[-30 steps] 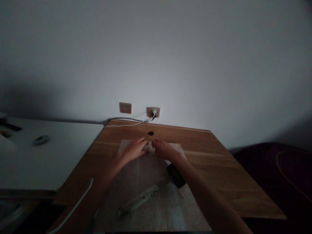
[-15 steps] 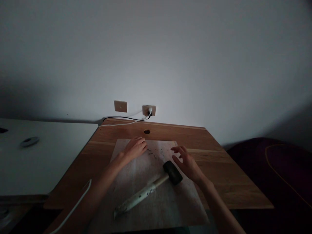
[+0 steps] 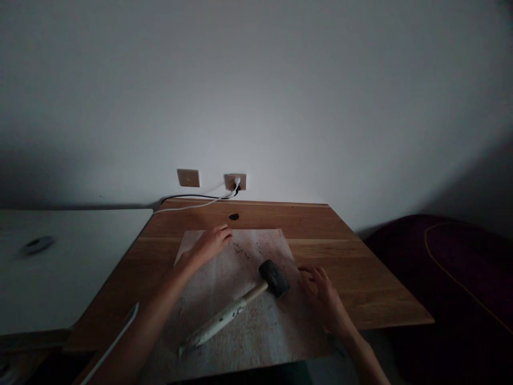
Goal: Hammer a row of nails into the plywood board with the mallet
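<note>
My left hand point(image 3: 214, 241) rests over the far left part of a worn, pale board point(image 3: 224, 291), its fingers curled together. Whatever may be in them is hidden. Just right of its fingertips lie several small, thin pieces like screws or nails point(image 3: 242, 249), too small to name surely. A rubber mallet point(image 3: 274, 278) lies across the board, its black head toward the right and its paint-worn handle slanting down to the near left. Beside the board's right edge is my right hand point(image 3: 323, 297), thumb and fingers apart, with nothing visible held.
The board lies on a wooden table point(image 3: 340, 256) against the wall. Behind it, cables point(image 3: 192, 205) run left from a wall socket point(image 3: 235, 182). A white surface point(image 3: 80, 256) with a grey ring-shaped item point(image 3: 38, 244) adjoins on the left; a dark purple rounded thing point(image 3: 441, 267) stands right.
My right hand has moved toward me, from beyond the mallet head to the board's right edge. My left hand stays near the small pieces. The whole view has shifted slightly.
</note>
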The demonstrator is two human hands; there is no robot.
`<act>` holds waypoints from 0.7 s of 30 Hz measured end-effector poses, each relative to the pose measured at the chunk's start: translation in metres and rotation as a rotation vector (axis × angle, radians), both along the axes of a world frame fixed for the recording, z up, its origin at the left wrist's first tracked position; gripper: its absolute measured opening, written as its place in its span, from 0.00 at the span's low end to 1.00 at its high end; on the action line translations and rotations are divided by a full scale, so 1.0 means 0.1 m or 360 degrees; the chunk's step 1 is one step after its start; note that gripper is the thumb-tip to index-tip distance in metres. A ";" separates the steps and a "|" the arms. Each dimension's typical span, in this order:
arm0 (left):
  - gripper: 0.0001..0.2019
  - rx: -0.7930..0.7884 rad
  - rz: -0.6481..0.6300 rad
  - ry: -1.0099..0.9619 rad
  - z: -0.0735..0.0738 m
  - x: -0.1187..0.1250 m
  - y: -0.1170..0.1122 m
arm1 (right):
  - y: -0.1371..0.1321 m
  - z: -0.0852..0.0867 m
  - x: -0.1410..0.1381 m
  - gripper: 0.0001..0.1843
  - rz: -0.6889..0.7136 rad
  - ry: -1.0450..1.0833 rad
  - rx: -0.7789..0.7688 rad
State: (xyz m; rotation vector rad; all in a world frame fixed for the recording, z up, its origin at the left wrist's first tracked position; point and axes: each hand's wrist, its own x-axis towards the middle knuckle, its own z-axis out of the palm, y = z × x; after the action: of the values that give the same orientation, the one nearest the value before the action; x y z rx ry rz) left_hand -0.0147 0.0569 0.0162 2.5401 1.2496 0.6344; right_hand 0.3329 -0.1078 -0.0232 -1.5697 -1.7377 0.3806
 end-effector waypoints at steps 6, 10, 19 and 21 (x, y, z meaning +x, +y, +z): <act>0.15 0.0074 -0.0002 0.0015 0.11 -0.07 -0.23 | -0.23 -0.15 0.00 0.22 0.0050 -0.0098 0.0048; 0.21 0.0136 0.0100 0.0037 -0.07 -0.41 -0.80 | -0.42 -0.29 -0.05 0.26 0.0081 -0.0222 -0.0013; 0.17 0.0158 0.0374 -0.0068 -0.46 -1.30 -1.74 | -0.38 -0.31 -0.45 0.26 0.0093 -0.0212 -0.0016; 0.19 0.0209 0.0515 -0.0067 -0.51 -1.48 -1.80 | -0.30 -0.33 -0.64 0.24 0.0081 -0.0202 0.0006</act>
State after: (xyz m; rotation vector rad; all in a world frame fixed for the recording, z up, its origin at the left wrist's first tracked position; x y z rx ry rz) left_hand -0.1628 -0.1230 -0.0351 2.4284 1.6725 0.8573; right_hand 0.2686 -0.1382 -0.0559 -1.5792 -1.8764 0.3082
